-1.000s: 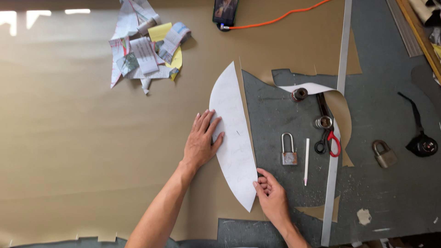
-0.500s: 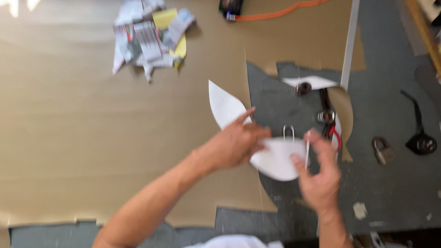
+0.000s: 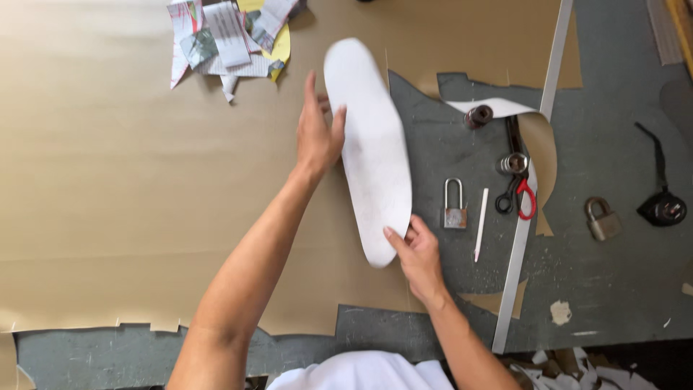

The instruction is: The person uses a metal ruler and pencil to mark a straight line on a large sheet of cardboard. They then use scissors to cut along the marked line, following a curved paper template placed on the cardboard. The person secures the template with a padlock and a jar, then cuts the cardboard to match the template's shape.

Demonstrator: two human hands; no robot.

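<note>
— What do the two hands have hold of?

— One thing between them: a long, white, rounded-end paper pattern piece [image 3: 372,148]. The left hand [image 3: 317,133] is on its upper left edge, fingers nearly straight and pressed together, thumb towards the sheet — whether the thumb goes under the edge I cannot tell. The right hand [image 3: 417,253] pinches the lower tip, fingers curled loosely around it.

— Where does the piece lie?

— It runs from the left hand down to the right one, over the boundary where the big brown kraft paper sheet [image 3: 108,180] meets the dark grey cut-out table surface [image 3: 613,289]. It looks slightly lifted or curved (hard to be sure).

— What is close to the right hand?

— Just to its right, a silver padlock [image 3: 455,206], then a thin white pencil-like stick [image 3: 481,224]. Further right come the red-handled scissors [image 3: 516,191] against a long metal ruler [image 3: 530,173], and well beyond that a brass-coloured padlock [image 3: 601,219] and a black round tool with a strap [image 3: 660,202].

— And by the left hand?

— Up and to its left, a heap of torn printed paper scraps [image 3: 227,40] (some yellow among them).
</note>
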